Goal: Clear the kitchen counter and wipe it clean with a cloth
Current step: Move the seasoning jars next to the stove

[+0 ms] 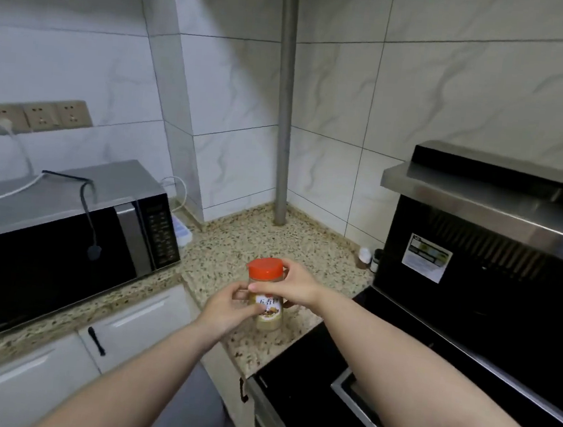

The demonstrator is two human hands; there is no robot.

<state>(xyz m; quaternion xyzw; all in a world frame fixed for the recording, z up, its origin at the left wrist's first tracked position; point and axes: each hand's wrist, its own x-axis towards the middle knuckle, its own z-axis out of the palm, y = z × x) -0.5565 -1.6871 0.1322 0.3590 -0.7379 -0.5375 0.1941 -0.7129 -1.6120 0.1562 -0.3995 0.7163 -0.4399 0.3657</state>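
Over the speckled counter (236, 243), near its front edge by the corner: a spice jar (266, 298), upright, red cap on top, pale powder inside, printed label facing the camera. Whether lifted or resting on the stone, cannot tell; base partly hidden by fingers. Gripped from both sides: left hand (230, 306) curled round the lower body with thumb across the label, right hand (295, 285) curled round the upper body just under the cap, thumb at the front. Neither hand spread, both wrapped on the same jar.

Further back, against the black stove hood (474, 266) at the right: two small bottles (370, 258) standing close together on the counter, not yet cleared. Behind the jar, a grey pipe (285, 145) rising from the corner of the stone. To the left, a microwave (64, 244) on its own stretch of counter, a black cord draped over its door and a white cable leading up to the wall sockets (38, 116). Tucked between microwave and wall, a small pale blue box (182, 233). Below, white cabinet doors (139, 316) with dark handles; to the right, a black cooktop (432, 348).

Judging by what lies here: clearing under way, not finished. Jar in hand, small bottles and the blue box left to move. No cloth anywhere in view, so wiping most likely not begun; most of the job ahead.
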